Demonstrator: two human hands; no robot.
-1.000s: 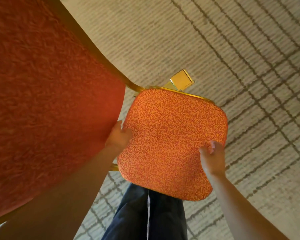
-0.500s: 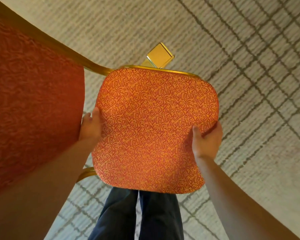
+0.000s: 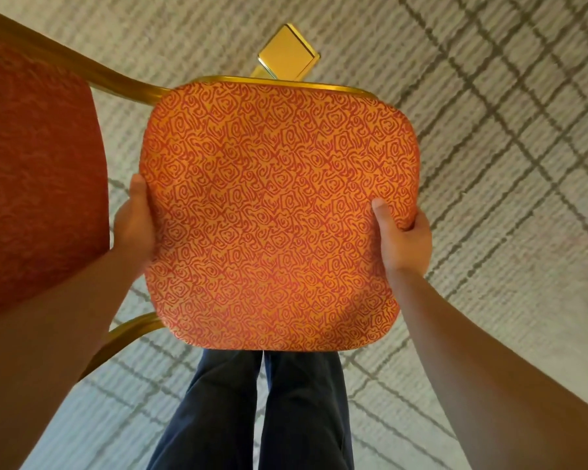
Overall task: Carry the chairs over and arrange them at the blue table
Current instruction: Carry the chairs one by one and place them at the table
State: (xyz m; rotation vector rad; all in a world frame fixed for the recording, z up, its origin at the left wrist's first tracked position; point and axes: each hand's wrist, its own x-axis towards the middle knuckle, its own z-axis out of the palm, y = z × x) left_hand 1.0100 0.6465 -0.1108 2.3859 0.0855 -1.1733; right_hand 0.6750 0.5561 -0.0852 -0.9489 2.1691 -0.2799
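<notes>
Both our hands clamp the chair (image 3: pixel 279 212) by its seat edges, above the carpet (image 3: pixel 489 164): left hand (image 3: pixel 133 228) and right hand (image 3: pixel 403 239), thumbs against the cushion, fingers curled underneath. We judge the heavy backrest (image 3: pixel 38 184) could twist it loose, or a leg (image 3: pixel 287 52) catch the carpet.

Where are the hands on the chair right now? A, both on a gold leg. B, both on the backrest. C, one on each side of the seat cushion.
C: the left hand and the right hand grip opposite edges of the patterned seat cushion.
</notes>
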